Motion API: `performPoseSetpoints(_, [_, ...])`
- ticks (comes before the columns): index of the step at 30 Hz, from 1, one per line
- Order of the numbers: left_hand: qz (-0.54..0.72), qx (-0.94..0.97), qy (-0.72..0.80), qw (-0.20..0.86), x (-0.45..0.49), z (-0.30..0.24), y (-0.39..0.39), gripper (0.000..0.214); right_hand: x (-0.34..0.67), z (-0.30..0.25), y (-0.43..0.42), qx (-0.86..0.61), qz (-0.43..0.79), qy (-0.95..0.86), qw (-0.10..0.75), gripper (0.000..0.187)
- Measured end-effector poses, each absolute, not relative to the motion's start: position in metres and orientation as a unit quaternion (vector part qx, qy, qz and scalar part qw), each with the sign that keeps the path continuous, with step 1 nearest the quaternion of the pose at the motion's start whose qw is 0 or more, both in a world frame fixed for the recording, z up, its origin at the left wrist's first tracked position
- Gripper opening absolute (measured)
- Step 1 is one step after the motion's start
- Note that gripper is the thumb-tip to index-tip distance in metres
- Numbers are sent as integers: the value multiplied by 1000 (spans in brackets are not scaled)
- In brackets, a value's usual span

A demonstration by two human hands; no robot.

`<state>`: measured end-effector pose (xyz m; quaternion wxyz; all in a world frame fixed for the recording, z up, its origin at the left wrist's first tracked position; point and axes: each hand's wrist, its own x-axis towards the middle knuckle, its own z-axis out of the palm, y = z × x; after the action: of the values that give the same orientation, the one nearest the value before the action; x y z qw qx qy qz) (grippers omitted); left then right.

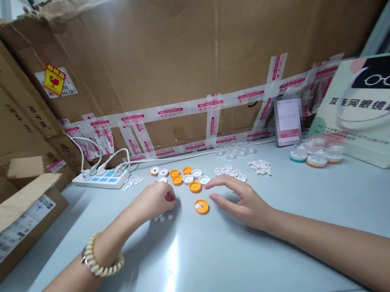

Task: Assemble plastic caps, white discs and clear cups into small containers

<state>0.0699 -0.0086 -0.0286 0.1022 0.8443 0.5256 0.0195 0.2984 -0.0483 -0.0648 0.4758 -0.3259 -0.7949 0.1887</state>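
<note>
Near the middle of the table lies an orange round cup [202,206] with a small white piece inside. My right hand [246,201] is just right of it, thumb and fingers apart, holding nothing. To the left, my left hand [155,200] has its fingers curled inward above some small white discs [161,218]; its fingertips are hidden, so anything pinched there cannot be made out. Beyond both hands sits a cluster of orange round cups [195,186] and white round cups [188,179]. White spoked wheels [229,172] and a pile of small white parts [259,167] lie behind my right hand.
A white power strip [101,179] with plugged cables stands back left, beside an open carton [23,224]. Clear round covers [234,150] line the back before a large cardboard box [156,65]. At right are a phone [288,120], capped round pieces [315,155] and a paper bag [368,139].
</note>
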Motion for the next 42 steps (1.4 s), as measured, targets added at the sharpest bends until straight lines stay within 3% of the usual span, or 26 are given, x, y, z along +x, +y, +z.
performPoseSetpoints(8, [35, 861, 507, 9, 83, -32, -18, 16, 294, -64, -47, -342, 212, -751, 524, 8])
performPoseSetpoints(13, [296, 882, 350, 113, 98, -25, -40, 12, 290, -63, -48, -307, 211, -763, 527, 12])
performPoseSetpoints(18, [377, 855, 324, 146, 106, -28, -50, 7, 287, -65, -51, -253, 218, -766, 549, 17])
performPoseSetpoints(22, [342, 866, 333, 148, 102, -33, -45, 8, 290, -68, -49, -284, 201, -776, 527, 14])
performPoseSetpoints(30, [134, 936, 324, -24, 86, -44, -39, 19, 298, -81, -33, -321, 205, -824, 421, 12])
performPoseSetpoints(42, [115, 941, 318, -9, 88, -43, -44, 20, 297, -89, -33, -286, 135, -867, 385, 17])
